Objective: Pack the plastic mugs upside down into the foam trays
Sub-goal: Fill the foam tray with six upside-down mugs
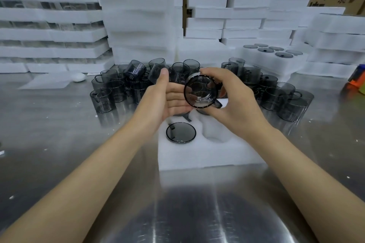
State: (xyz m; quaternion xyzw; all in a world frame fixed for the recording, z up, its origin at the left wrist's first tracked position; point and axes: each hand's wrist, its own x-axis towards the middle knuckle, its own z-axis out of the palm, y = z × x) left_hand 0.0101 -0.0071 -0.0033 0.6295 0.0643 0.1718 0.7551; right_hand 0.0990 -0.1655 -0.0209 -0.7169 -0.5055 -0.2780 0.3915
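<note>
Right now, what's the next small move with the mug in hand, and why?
Probably lower the mug, mouth down, into the empty pocket of the foam tray. The right hand grips it above the tray, and the pocket beside that one already holds an upside-down mug.

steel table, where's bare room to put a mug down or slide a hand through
Bare steel table lies left of the foam tray, in front of the loose mugs, and again right of the tray and along the near edge. The tray's near-right pocket is open too. Crowded: those mugs behind the tray, with foam stacks behind them.
</note>
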